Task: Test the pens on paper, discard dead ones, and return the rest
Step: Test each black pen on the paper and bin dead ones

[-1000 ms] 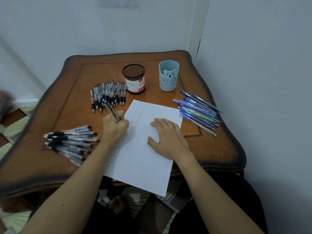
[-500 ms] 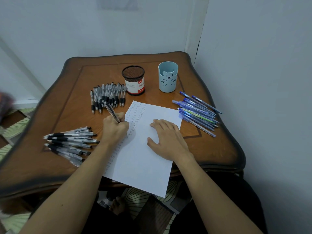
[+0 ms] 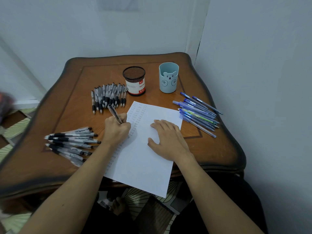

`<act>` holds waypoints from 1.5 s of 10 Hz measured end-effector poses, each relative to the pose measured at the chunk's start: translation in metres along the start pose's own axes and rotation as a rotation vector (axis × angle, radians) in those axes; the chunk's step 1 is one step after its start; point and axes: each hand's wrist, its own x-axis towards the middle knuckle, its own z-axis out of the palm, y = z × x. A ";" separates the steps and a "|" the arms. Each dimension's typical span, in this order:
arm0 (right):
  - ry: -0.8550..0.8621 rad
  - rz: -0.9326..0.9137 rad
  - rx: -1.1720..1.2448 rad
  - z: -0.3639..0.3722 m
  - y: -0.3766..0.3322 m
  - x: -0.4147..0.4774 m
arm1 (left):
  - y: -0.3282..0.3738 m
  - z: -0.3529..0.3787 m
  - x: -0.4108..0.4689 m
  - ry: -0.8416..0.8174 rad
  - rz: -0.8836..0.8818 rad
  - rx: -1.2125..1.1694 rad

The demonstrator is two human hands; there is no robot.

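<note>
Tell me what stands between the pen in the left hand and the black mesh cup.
Nothing upright. The left hand holds the pen on the paper; toward the mesh cup only the row of black pens lies flat on the table, easily passed above.

A wooden table [image 3: 50, 166] with a dark scalloped rim and an inlaid line border fills the middle, pushed into a corner. A pale back wall [image 3: 76, 31] spans 10 to 12 o'clock, and a side wall [image 3: 261, 65] runs from 1 to 4 o'clock. A dark crack [image 3: 199, 48] follows the corner between them at 1 o'clock. A faint rectangle [image 3: 118, 4] sits on the back wall at 12 o'clock. At 9 o'clock a white strip [image 3: 22, 65] slants down the wall, with a blurred reddish thing [image 3: 5, 105] just below it. Floor tiles [image 3: 16, 122] with a green fan pattern show at 8 o'clock. A bare foot [image 3: 118, 205] rests on the floor at 6 o'clock, with dark clothing [image 3: 228, 191] at 5 o'clock.
</note>
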 end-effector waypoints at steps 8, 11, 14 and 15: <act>0.004 -0.003 -0.009 0.002 0.001 0.000 | 0.001 -0.003 0.003 -0.019 -0.163 -0.215; -0.004 0.002 0.000 0.001 0.001 0.001 | 0.003 -0.005 0.010 -0.019 -0.221 -0.412; -0.005 -0.001 0.008 0.001 0.002 0.001 | 0.013 -0.005 0.017 -0.003 -0.348 -0.402; -0.002 0.000 0.007 0.001 0.001 0.001 | 0.017 -0.010 0.026 0.002 -0.383 -0.447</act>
